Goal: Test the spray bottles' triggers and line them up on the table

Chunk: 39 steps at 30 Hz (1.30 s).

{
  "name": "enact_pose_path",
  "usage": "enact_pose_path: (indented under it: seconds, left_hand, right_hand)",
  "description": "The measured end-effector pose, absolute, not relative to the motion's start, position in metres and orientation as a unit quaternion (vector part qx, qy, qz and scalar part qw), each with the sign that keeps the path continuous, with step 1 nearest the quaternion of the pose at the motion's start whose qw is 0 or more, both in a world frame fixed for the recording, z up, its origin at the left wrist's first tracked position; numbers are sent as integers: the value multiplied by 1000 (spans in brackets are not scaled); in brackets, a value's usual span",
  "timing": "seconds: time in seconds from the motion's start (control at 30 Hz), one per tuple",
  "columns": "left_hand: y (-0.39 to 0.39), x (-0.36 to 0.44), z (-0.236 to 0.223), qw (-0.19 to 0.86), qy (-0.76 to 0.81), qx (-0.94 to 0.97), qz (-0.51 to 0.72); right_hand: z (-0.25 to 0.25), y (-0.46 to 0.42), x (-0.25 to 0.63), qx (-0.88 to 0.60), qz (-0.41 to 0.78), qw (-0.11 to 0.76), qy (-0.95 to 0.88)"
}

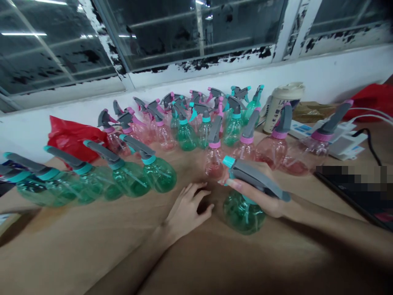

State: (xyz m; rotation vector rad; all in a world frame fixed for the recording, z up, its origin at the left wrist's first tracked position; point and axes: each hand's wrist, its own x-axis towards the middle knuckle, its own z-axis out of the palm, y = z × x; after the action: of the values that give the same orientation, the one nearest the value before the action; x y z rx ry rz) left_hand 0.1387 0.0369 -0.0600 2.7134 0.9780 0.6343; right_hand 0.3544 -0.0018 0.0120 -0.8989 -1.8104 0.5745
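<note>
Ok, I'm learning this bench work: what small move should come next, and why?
Perhaps bring the left hand over to steady the nearest green bottle: that hand looks empty beside it, while the right hand grips the bottle up by its spray head.

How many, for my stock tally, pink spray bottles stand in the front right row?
4, from left: first bottle beyond the held green bottle; second bottle partly behind its grey top; third bottle in front of the cup; fourth bottle beside the power strip. Others may be hidden.
</note>
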Motion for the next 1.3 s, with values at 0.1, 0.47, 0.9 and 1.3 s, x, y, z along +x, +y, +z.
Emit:
enact_pose_path:
  seconds: [0.1, 0.47, 0.9, 1.3]
  left_hand:
    - [37, 139, -61, 98, 333, 914, 211]
    - [40, 137, -62, 71, 359, 910, 196]
    - [43, 134, -68, 14, 378, 919, 113]
    - [43, 134, -65, 18, 370, 923, 100]
  right_hand:
    - [8, -3, 356, -385, 236, 499, -740]
    - [6, 1, 356, -364, 285, 514, -722]
    - [-3, -2, 350, -392, 245, 529, -712]
    - [3, 1, 355, -380, 295, 497, -723]
